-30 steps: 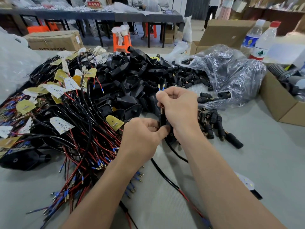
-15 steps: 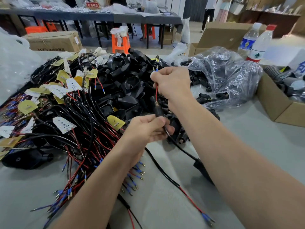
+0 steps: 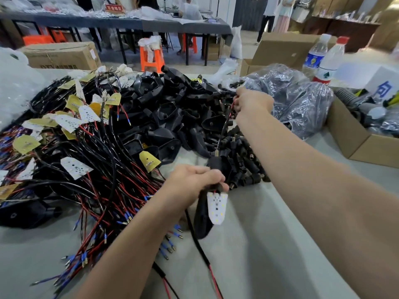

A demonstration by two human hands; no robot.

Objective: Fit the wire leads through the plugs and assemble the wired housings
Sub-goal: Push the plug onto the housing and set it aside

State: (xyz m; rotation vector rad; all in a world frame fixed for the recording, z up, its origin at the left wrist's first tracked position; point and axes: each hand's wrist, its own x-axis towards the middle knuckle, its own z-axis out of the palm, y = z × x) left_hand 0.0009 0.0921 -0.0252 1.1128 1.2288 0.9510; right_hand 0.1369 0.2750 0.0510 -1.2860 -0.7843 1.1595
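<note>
My left hand (image 3: 194,182) grips a black housing (image 3: 203,219) with a white LED board (image 3: 217,209) hanging below the fingers, and a black plug (image 3: 214,162) stands just above the hand. From the plug a thin red and black wire lead (image 3: 224,126) runs up to my right hand (image 3: 251,102), which pinches its end, arm stretched forward over the pile of black plugs (image 3: 244,167). A heap of black housings (image 3: 172,117) lies in the middle of the table. Wired LED boards (image 3: 75,167) with red and black leads are piled at the left.
A crumpled plastic bag (image 3: 291,100) with more plugs lies at the back right. A cardboard box (image 3: 354,139) stands at the right, two water bottles (image 3: 323,59) behind it. Loose blue-tipped wire ends (image 3: 170,240) spread over the grey table (image 3: 269,244) near me.
My right hand has moved up and away from the left, drawing the wire lead through the plug. The housing with its white board has come up into view under my left hand.
</note>
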